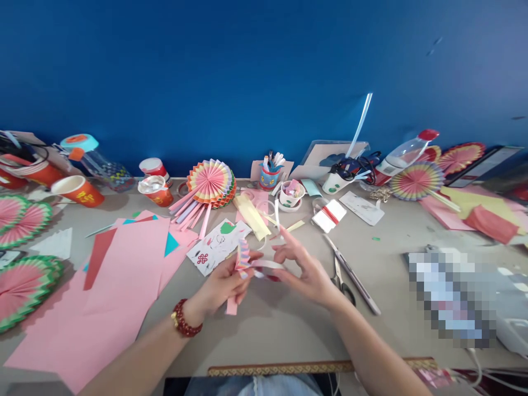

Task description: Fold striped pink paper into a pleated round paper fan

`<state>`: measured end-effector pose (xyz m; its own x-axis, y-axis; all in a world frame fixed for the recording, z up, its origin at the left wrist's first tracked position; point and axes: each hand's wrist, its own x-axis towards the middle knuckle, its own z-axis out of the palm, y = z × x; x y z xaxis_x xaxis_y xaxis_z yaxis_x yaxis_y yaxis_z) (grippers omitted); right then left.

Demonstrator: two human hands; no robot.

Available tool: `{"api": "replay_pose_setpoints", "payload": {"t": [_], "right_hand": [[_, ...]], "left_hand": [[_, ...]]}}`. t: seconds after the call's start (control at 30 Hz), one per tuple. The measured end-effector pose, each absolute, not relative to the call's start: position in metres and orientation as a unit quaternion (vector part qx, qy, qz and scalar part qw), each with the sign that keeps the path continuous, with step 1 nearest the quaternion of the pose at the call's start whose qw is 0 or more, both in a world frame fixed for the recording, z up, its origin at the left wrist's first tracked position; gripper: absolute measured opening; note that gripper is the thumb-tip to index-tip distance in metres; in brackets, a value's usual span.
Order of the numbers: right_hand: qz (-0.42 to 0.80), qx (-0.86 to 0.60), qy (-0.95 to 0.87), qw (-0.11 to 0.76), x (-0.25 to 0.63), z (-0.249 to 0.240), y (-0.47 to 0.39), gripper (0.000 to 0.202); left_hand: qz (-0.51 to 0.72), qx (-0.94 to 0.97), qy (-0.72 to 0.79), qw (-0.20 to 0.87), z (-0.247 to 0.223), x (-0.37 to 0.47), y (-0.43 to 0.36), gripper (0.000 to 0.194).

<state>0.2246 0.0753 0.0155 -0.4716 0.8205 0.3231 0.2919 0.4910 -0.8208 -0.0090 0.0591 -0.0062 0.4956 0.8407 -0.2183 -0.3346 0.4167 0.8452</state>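
Near the middle of the table, my left hand (225,283) holds a small folded piece of pink and striped paper (242,257), with a pink strip sticking out below the fingers. My right hand (303,269), to its right, pinches a pale strip (266,264) between thumb and a finger, and the strip runs across to the folded paper. Its index finger points up, close to a narrow white strip (276,212). Behind my left hand lies a printed white sheet (216,245), partly under yellow paper strips (256,217).
Pink sheets (124,264) cover the left side. Finished paper fans (210,181) stand at the back beside paper cups (157,190). Scissors (344,283) and a cutter (355,278) lie right of my right hand. A bottle (402,157) leans at the back right.
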Motion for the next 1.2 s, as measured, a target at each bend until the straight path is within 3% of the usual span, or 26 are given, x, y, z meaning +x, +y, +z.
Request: {"api": "replay_pose_setpoints", "payload": {"t": [0.1, 0.33, 0.4, 0.5, 0.6, 0.77, 1.0, 1.2], "right_hand": [[0.363, -0.414, -0.768, 0.326, 0.237, 0.024, 0.08, 0.082], [0.254, -0.455, -0.824, 0.221, 0.256, 0.036, 0.087, 0.086], [0.214, -0.458, -0.828, 0.242, 0.256, 0.037, 0.087, 0.089], [0.167, -0.43, -0.818, 0.345, 0.247, 0.037, 0.084, 0.077], [0.221, -0.392, -0.794, 0.409, 0.228, 0.038, 0.076, 0.075], [0.258, -0.412, -0.802, 0.348, 0.202, 0.044, 0.064, 0.101], [0.447, -0.382, -0.703, 0.4, 0.2, 0.044, 0.059, 0.083], [0.519, -0.354, -0.626, 0.462, 0.199, 0.037, 0.059, 0.075]], "left_hand": [[0.379, 0.329, 0.28, 0.819, 0.002, -0.01, 0.061, 0.051], [0.366, 0.312, 0.318, 0.817, 0.006, -0.009, 0.065, 0.045], [0.358, 0.305, 0.33, 0.818, 0.005, -0.009, 0.067, 0.044], [0.337, 0.319, 0.347, 0.815, 0.003, -0.01, 0.068, 0.047], [0.313, 0.377, 0.345, 0.8, 0.0, -0.009, 0.064, 0.05], [0.25, 0.496, 0.297, 0.777, 0.001, -0.006, 0.049, 0.049], [0.223, 0.617, 0.302, 0.692, 0.015, -0.008, 0.042, 0.046], [0.235, 0.567, 0.292, 0.734, 0.014, -0.007, 0.045, 0.047]]}}
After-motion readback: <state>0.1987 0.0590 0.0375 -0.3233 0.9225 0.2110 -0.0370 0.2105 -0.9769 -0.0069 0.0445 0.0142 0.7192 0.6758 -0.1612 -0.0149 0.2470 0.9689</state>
